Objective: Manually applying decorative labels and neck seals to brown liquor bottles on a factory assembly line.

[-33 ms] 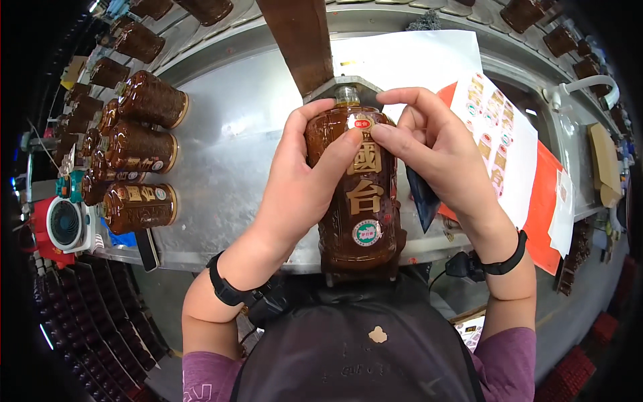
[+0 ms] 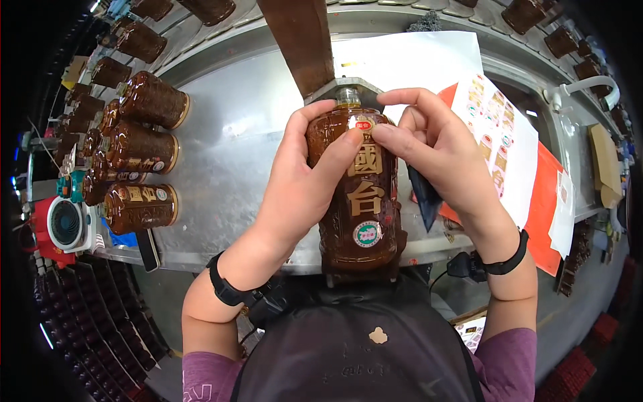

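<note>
A brown textured glass bottle (image 2: 360, 234) with raised gold characters, a small red oval label and a round green-and-white label lies tilted in a dark rest, its clear neck pointing away from me. My left hand (image 2: 301, 157) wraps its upper left side, the thumb at the red oval label (image 2: 364, 124) and the index finger near the shoulder. The thumb of my right hand (image 2: 435, 144) presses beside the same label. Its index finger reaches toward the neck, while the other fingers curl in. A dark blue pointed piece (image 2: 424, 201) sticks out beneath this palm, seemingly held there; its upper part is hidden.
Several similar brown bottles (image 2: 142, 204) lie at the left of the metal table (image 2: 228, 127). A brown post (image 2: 298, 43) rises beyond the neck. Right of my hands are label sheets (image 2: 492, 127) and orange-red paper (image 2: 541, 214). A small fan (image 2: 65, 223) is at far left.
</note>
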`<state>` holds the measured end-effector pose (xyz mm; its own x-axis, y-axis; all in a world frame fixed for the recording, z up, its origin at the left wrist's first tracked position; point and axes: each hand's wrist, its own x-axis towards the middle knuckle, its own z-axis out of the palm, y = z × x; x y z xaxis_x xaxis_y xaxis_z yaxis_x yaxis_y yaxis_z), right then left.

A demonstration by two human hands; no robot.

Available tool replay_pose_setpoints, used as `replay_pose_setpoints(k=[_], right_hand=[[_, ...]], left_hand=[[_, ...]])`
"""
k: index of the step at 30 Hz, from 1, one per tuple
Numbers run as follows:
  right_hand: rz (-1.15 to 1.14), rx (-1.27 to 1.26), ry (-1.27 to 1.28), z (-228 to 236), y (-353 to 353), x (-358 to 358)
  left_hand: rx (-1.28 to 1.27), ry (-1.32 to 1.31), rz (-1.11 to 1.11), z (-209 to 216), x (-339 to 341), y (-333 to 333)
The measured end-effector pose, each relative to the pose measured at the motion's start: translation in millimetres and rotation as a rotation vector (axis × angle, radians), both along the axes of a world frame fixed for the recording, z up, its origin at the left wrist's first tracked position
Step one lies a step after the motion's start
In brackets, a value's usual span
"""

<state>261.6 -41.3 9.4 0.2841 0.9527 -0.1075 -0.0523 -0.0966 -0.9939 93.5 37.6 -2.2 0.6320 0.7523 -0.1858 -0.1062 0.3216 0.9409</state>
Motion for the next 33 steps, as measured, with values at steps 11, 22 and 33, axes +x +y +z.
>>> replay_pose_setpoints(k=[11,22,33], right_hand=[[0.089,-0.091,-0.074,-2,6,11],[0.05,-0.099,0.231,21,13,74],[0.2,0.009,-0.001,37,30,44]], left_hand=[[-0.029,-0.004,-0.023,0,1,3],[0.05,0.129,-0.105,4,-1,11],[0.127,0.175,-0.08,1,0,11]])
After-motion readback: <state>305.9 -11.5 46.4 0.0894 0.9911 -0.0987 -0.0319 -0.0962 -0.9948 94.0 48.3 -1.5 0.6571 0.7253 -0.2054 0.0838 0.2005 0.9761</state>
